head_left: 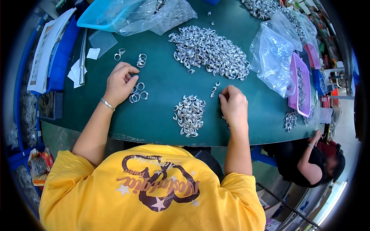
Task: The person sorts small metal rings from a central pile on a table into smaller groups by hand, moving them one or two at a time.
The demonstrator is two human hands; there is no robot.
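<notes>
My left hand [121,82] rests on the green table, fingers bent and the thumb apart from the forefinger, with nothing visible between them. Just beside it lie several silver rings [134,97], and another group of rings [142,60] sits beyond its fingertips. My right hand [234,106] is curled with thumb and fingers together; whatever it may hold is hidden. Next to its fingertips lie a few small crescent-shaped metal pieces [213,91]. Between my hands is a small pile of the same crescents [190,115]. A much larger crescent pile [210,52] spreads farther away.
Far left stand a turquoise basket [89,19] with plastic bags, steel tweezers [83,57] and a blue tray [61,57] of papers. On the right are a clear plastic bag [271,54] and a pink basket [295,82]. A co-worker [304,161] sits at the right.
</notes>
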